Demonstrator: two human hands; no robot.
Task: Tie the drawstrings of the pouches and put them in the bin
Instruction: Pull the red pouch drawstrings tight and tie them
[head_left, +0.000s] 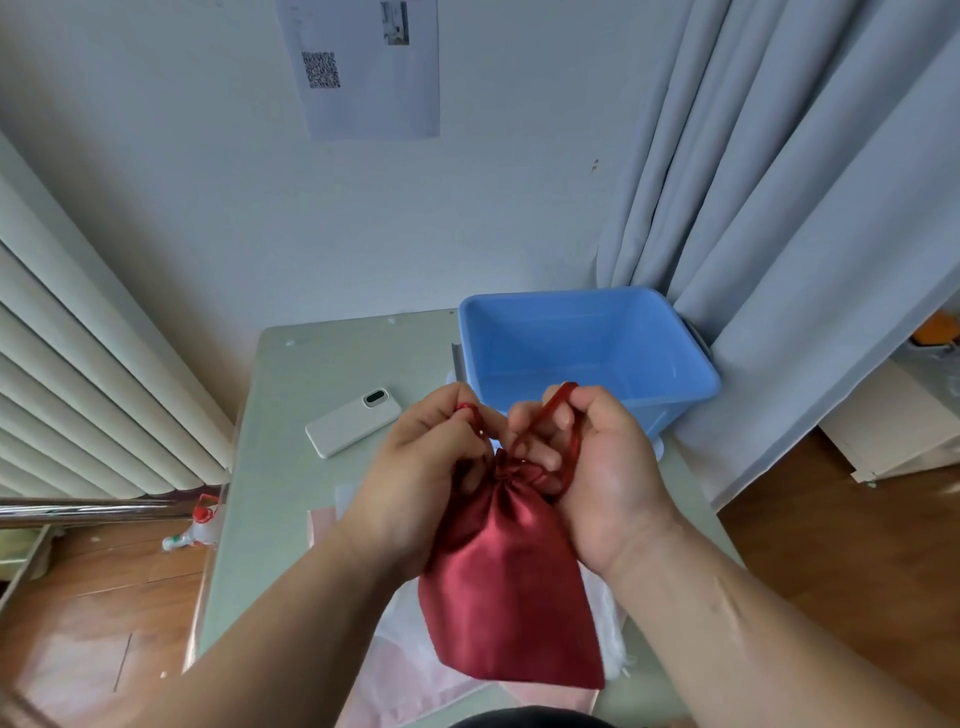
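A dark red satin pouch (509, 587) hangs in the air above the table, its mouth gathered shut. My left hand (426, 473) pinches one red drawstring (472, 415) at the pouch's top left. My right hand (602, 467) grips a loop of the other drawstring (571, 431) on the top right, with the cord running over its fingers. The two hands are close together over the pouch's neck. Behind them stands the blue plastic bin (691, 358), with nothing visible inside it. More pale pink and white pouches (405, 654) lie on the table under the red one, partly hidden.
A white phone (353, 422) lies face down on the pale green table (291, 467), left of the bin. A radiator (78, 374) stands at the left and grey curtains (805, 208) hang at the right. A spray bottle (195, 530) lies on the wooden floor.
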